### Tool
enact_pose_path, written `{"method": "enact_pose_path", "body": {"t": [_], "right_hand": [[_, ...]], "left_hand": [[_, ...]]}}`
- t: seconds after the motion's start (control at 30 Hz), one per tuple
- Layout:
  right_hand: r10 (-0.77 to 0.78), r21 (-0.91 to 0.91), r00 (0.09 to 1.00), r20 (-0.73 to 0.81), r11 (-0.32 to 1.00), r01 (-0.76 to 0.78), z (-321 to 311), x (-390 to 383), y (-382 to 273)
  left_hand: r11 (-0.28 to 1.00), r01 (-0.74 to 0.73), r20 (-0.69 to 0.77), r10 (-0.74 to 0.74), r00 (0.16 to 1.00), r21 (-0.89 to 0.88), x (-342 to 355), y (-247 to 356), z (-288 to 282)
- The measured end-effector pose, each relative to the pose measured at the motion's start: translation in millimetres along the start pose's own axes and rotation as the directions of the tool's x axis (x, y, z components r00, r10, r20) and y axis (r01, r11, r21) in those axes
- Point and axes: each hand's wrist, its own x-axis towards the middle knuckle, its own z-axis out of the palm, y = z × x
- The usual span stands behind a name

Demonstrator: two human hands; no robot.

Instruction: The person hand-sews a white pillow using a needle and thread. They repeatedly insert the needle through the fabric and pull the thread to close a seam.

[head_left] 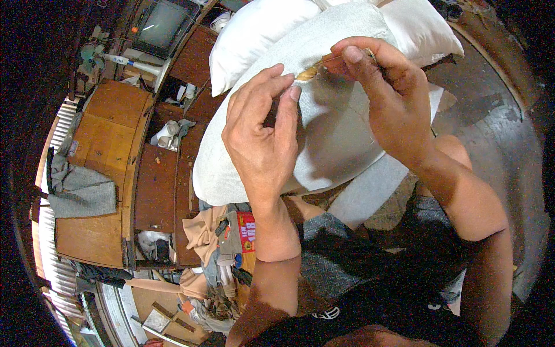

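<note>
Both my hands are raised over a large pale grey-green cushion [341, 165]. The fingertips and thumb of my left hand [260, 130] are drawn together at a small, shiny yellow-gold object [308, 74], whose kind I cannot make out. Just right of it, my right hand [399, 95] is closed in a pinch, thumb against forefinger. A fine strand and something thin and brownish show at its fingertips, too small to name. Whether the strand joins the gold object is unclear.
White pillows [263, 32] lie behind the cushion. On the left stand wooden cabinets [101, 133] with a grey cloth [84, 188] draped over them. Heaped clothes and a red packet [247, 231] lie beside my left forearm. Dark floor [491, 133] stretches to the right.
</note>
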Motion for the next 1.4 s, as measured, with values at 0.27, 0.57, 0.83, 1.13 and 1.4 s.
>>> {"method": "enact_pose_path", "body": {"t": [0.27, 0.57, 0.83, 1.13, 1.4], "right_hand": [[0.096, 0.049, 0.995, 0.024, 0.994, -0.097, -1.5, 3.8, 0.7], [-0.060, -0.010, 0.995, -0.077, 0.998, 0.060, 9.2, -5.6, 5.7], [0.101, 0.139, 0.995, 0.008, 0.985, -0.101, 0.2, 3.3, 1.1], [0.241, 0.221, 0.958, 0.156, 0.937, -0.272, -6.2, 8.8, 4.0], [0.351, 0.238, 0.934, 0.069, 0.903, -0.357, -2.6, 6.9, 0.2]], "left_hand": [[1.000, 0.005, 0.008, -0.005, 1.000, -0.017, -1.0, -2.3, -0.5], [0.999, -0.017, -0.003, 0.017, 1.000, -0.027, -0.4, -6.2, 1.2], [0.999, 0.013, -0.006, -0.014, 1.000, -0.044, 0.5, -3.8, 1.4], [0.998, 0.040, 0.022, -0.039, 0.999, -0.040, 2.1, -2.3, 0.2], [0.982, 0.158, 0.022, -0.156, 0.987, -0.103, 7.5, 3.3, 2.2]]}}
